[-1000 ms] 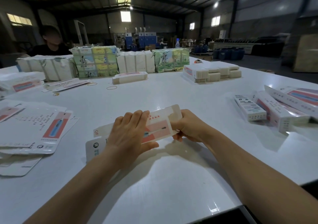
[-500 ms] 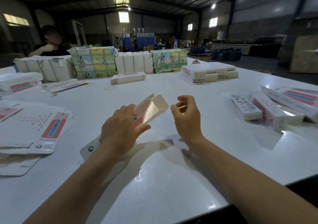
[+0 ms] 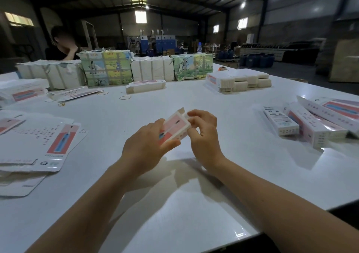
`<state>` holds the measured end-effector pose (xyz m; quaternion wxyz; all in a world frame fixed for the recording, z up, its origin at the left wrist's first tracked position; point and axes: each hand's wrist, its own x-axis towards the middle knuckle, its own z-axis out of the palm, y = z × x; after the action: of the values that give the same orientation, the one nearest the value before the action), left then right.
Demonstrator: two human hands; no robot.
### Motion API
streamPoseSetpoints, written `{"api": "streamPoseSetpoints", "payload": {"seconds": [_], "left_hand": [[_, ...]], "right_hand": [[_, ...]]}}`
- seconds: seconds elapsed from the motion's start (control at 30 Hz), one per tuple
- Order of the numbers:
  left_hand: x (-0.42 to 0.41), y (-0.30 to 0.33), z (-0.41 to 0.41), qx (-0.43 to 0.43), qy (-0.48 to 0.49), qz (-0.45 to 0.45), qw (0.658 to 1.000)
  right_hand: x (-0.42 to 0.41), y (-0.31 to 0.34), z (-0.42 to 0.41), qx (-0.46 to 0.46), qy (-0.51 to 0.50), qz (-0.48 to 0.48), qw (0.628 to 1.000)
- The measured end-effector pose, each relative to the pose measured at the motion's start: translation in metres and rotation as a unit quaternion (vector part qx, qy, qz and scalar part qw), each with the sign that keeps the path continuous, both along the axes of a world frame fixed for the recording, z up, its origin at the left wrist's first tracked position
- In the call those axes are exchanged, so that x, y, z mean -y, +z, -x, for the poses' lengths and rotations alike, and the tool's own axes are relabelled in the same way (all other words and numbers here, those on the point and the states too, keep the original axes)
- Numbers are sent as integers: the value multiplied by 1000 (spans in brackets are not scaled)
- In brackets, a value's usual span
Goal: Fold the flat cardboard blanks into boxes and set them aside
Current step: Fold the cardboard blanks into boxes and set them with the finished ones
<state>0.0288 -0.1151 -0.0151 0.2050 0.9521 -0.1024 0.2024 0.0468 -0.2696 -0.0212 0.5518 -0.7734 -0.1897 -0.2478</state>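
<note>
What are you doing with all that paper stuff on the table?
A person is folding a flat cardboard blank into a box. The left hand grips the half-formed box while the right hand works at its far end. Flat blanks lie stacked to the left on the white table, and finished boxes sit piled on the right.

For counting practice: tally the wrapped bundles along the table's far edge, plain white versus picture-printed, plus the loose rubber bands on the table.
Plain white bundles: 2
Picture-printed bundles: 2
Rubber bands: 3
Total: 7
</note>
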Motion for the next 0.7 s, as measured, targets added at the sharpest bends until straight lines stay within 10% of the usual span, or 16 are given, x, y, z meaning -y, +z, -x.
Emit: {"api": "streamPoseSetpoints", "payload": {"seconds": [0.7], "left_hand": [[7, 0, 9, 44, 70, -132, 988]], "right_hand": [[-4, -1, -4, -77, -39, -6, 996]]}}
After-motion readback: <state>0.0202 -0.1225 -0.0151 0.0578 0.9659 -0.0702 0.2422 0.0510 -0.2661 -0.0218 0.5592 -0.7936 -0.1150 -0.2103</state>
